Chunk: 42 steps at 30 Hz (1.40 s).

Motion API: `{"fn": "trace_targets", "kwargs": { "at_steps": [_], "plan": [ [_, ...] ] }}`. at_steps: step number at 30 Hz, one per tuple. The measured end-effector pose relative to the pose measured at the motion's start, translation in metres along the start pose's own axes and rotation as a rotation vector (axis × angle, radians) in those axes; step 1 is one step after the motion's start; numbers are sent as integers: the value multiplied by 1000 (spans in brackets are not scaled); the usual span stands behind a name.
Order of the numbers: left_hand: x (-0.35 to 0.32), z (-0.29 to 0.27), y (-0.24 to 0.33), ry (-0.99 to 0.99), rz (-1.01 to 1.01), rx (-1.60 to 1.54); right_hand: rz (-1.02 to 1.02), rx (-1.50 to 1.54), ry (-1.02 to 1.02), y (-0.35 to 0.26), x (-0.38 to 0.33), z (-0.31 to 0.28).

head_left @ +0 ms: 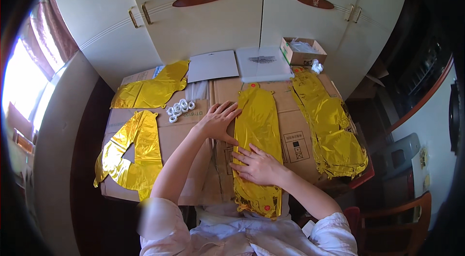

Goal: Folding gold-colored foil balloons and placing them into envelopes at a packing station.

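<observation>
A long, flat gold foil balloon [258, 115] lies lengthwise in front of me, its near end reaching the table's front edge by my body. My left hand [220, 120] rests at its left edge, with the fingers stretched out and touching the foil. Lower down, my right hand [259, 165] lies flat across the foil with its fingers spread. Neither hand grips anything. To the right is a stack of crinkled gold foil balloons [327, 125]. On the left lie another flat gold foil piece [152, 89] and, nearer, one with a triangular hole [145, 152].
Cardboard [184, 159] covers the tabletop. Several small white rolls [179, 107] sit left of centre beside thin clear sticks [196, 90]. At the back are a grey sheet [213, 66], a translucent packet [261, 69] and a small box [303, 55]. A wooden chair [402, 227] stands lower right.
</observation>
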State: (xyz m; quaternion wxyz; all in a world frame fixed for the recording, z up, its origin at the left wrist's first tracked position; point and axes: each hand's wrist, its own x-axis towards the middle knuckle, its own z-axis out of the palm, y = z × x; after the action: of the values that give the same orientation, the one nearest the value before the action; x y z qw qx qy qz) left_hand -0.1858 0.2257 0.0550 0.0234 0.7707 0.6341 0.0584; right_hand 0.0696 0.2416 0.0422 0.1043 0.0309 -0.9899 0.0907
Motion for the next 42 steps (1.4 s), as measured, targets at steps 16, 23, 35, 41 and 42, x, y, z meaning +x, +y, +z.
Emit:
{"fn": "trace_targets", "kwargs": {
  "at_steps": [16,23,35,41,42],
  "plan": [
    [2,-12,9,-148,-93,43,54,-4,-166,-31,-12,1],
    [8,3,-4,-61,-128,60,33,-17,-169,-30,-13,2],
    [52,16,-22,24,-459,47,11,-6,-183,-28,-14,3],
    [55,23,-23,117,-583,72,-33,-13,-215,-26,-18,2],
    [50,21,-21,154,-594,58,-38,-20,-220,-27,-18,1]
  ]
}}
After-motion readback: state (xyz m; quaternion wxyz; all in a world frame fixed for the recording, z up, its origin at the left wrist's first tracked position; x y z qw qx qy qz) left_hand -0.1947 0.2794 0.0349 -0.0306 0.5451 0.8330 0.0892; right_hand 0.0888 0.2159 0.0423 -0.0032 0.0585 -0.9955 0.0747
